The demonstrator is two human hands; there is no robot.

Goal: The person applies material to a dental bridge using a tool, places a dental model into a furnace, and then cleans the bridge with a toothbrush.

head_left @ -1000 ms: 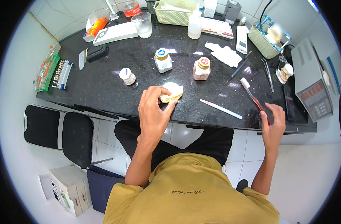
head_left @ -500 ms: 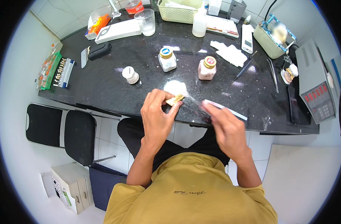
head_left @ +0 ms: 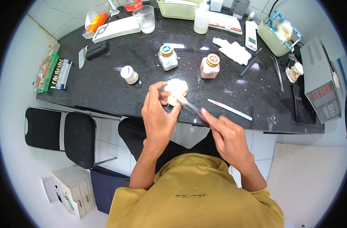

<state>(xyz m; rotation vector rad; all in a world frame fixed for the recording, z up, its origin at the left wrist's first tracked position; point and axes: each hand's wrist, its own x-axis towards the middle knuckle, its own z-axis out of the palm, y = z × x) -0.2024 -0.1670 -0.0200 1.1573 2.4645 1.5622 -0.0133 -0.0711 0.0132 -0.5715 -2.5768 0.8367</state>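
Observation:
My left hand pinches a small pale-yellow piece that looks like a dental cast between thumb and fingers, near the table's front edge. Right behind it is a round white patch or dish; whether the two touch is hard to tell. My right hand grips a slim, translucent-looking stick tool, smeared by motion. Its tip meets the cast or lies just over it. A white, pointed stick rests on the black tabletop beyond my right hand.
Beyond my hands stand a small white jar, a gold-lidded bottle of white powder and one of pink powder. Crumpled tissue, a dark pen-like tool and tweezers lie rightward. A control-panel machine borders the right side.
The tool's tip has shifted left and down onto the cast, and my right hand has dropped slightly nearer me. My left hand still holds the cast, now turned somewhat.

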